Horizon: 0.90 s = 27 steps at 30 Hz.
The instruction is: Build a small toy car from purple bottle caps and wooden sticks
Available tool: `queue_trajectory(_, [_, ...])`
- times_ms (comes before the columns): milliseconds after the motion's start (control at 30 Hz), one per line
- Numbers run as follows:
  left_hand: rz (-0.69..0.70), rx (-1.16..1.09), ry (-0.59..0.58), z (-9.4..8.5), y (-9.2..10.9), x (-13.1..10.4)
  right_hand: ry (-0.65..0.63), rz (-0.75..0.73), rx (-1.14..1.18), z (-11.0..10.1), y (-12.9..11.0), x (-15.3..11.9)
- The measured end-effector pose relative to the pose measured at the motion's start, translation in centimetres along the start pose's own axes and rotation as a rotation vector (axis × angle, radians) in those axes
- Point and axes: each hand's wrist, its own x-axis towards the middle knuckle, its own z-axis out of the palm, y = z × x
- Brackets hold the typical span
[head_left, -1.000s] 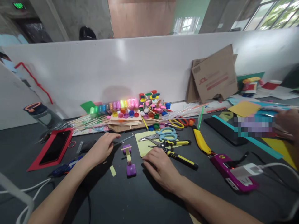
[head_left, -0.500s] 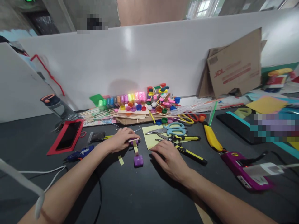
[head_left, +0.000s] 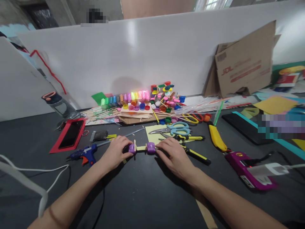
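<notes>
From my end I see the left hand [head_left: 116,149] nearly closed, thumb and fingers pinching one end of a small purple-ended piece [head_left: 142,148]. The right hand [head_left: 173,156] is half curled, its fingers close together at the other end; I can't tell whether they grip that end or merely touch it.

The piece lies crosswise between the two hands, over the near part of the dark worktop [head_left: 147,197], just in front of the yellow sheet [head_left: 152,137]. I judge it very light and fairly stiff, with smooth purple blocks that could slip under a fingertip. The narrow yellow strip [head_left: 140,148] joining them looks like the weak spot, as does the small stick [head_left: 134,144] beside the left block, so I'd hold it by the blocks, squeeze gently and avoid twisting the middle.
</notes>
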Motion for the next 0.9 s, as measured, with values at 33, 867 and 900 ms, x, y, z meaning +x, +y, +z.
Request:
queue_trajectory(33, [-0.019,-0.006,0.015,0.2,0.3,-0.5,-0.009,0.001,-0.013,0.0,0.1,0.0])
queue_trajectory(867, [-0.059,-0.036,0.082,1.0,1.0,-1.7,-0.096,-0.075,-0.134,1.0,0.8,0.6])
queue_trajectory(900, [-0.059,-0.034,0.085,1.0,1.0,-1.7,-0.096,-0.076,-0.133,1.1,0.8,0.6])
